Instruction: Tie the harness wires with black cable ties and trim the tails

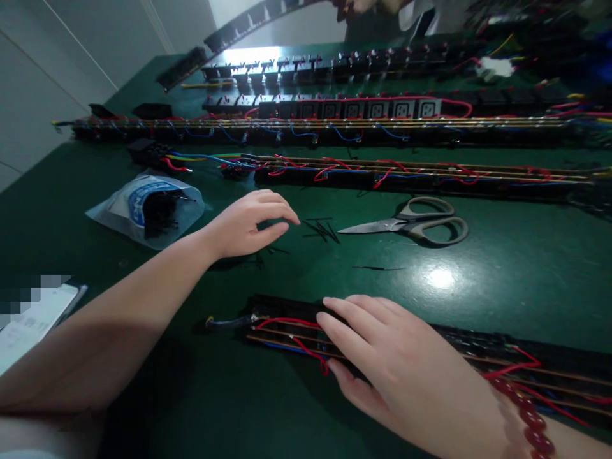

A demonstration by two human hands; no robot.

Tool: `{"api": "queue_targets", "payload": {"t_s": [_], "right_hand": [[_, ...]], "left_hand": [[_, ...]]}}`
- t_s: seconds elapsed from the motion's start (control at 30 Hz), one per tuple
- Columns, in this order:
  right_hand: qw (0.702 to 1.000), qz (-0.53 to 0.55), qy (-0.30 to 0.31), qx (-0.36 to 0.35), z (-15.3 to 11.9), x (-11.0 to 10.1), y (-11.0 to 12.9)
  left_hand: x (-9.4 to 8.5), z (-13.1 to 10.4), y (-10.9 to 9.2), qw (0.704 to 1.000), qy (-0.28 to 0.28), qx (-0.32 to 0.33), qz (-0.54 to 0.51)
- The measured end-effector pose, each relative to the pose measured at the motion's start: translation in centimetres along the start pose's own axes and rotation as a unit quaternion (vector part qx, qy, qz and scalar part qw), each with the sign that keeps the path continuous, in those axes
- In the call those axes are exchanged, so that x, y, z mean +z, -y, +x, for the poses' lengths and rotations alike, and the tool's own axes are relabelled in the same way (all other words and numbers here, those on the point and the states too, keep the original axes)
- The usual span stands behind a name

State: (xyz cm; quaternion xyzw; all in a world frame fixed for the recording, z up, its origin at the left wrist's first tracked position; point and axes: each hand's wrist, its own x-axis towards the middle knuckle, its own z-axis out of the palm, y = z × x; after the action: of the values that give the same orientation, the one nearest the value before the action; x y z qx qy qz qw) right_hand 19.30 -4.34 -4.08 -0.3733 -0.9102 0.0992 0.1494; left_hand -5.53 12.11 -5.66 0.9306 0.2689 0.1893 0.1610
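Note:
My left hand [255, 223] hovers just above the green table, thumb and fingers apart with nothing between them. Its fingertips point at a small heap of thin black cable ties [321, 228]. To the right of the heap lies a pair of scissors [406, 223], blades closed and pointing left. My right hand [382, 357] is laid over a black power strip [282, 305] with its wiring exposed, fingers on the far side and thumb on the near side. Red and blue wires and copper bars run along the strip; part of it is hidden under my hand.
An open plastic bag [148, 207] of black ties lies behind my left forearm. More wired power strips [335, 127] stretch across the table [229, 401] beyond. A phone [38, 319] is at the left edge. At the far side, another person's hand [368, 6] is partly in view.

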Motion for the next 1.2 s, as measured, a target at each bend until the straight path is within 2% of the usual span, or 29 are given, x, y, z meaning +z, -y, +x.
{"api": "queue_targets", "payload": {"t_s": [0.07, 0.13, 0.23, 0.47, 0.57, 0.7, 0.97, 1.2], "right_hand": [[1.0, -0.001, -0.002, -0.001, 0.0, 0.1, -0.1], [1.0, -0.001, -0.004, -0.002, 0.1, 0.2, -0.1], [1.0, -0.004, -0.002, -0.008, 0.2, 0.1, -0.1], [1.0, -0.004, 0.006, -0.013, 0.1, 0.0, -0.1], [1.0, -0.011, 0.003, -0.014, 0.1, 0.0, -0.1], [1.0, -0.012, 0.001, -0.015, 0.3, 0.1, -0.2], [0.999, -0.027, 0.001, -0.028, 0.2, 0.1, -0.2], [0.999, -0.021, -0.002, -0.024, 0.3, 0.0, -0.1]], "left_hand": [[0.0, -1.1, 0.2, 0.997, -0.06, -0.019, 0.044], [0.2, -2.1, 0.3, 0.991, -0.087, -0.047, 0.092], [0.9, -3.7, -0.2, 0.986, -0.09, -0.08, 0.112], [2.0, -6.6, -3.1, 0.977, -0.101, -0.145, 0.123], [2.1, -6.8, -3.6, 0.975, -0.106, -0.133, 0.145], [2.0, -6.6, -3.2, 0.977, -0.079, -0.089, 0.176], [1.9, -6.4, -3.5, 0.975, -0.056, -0.096, 0.192], [1.6, -6.4, -3.9, 0.981, -0.082, -0.118, 0.128]]}}
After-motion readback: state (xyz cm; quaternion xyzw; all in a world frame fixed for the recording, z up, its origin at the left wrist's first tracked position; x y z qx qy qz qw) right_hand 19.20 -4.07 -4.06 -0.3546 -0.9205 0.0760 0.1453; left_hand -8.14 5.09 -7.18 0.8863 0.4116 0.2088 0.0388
